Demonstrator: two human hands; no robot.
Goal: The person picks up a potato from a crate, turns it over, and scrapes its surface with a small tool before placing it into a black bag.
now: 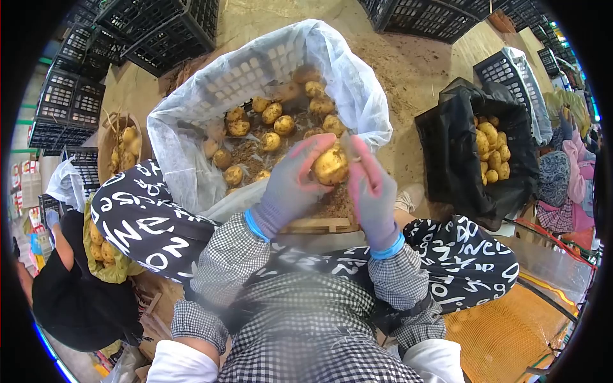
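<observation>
My left hand [295,182], in a grey and pink glove, is wrapped round a yellow potato [331,167] with some brown soil on it. Close to the potato's right side, my right hand [371,191], gloved alike, has its fingers pressed together on a small dull-coloured piece I cannot make out. Both hands are over the near right part of a crate lined with white cloth [185,131]. Inside the crate, several soil-marked potatoes [271,142] lie scattered with loose dirt.
To the right stands a crate lined with black plastic [456,153], holding potatoes [491,150]. Black crates [169,38] are stacked at upper left. A basket with potatoes [124,150] stands left. Another person in black [83,287] is at lower left. Orange mesh [504,332] lies lower right.
</observation>
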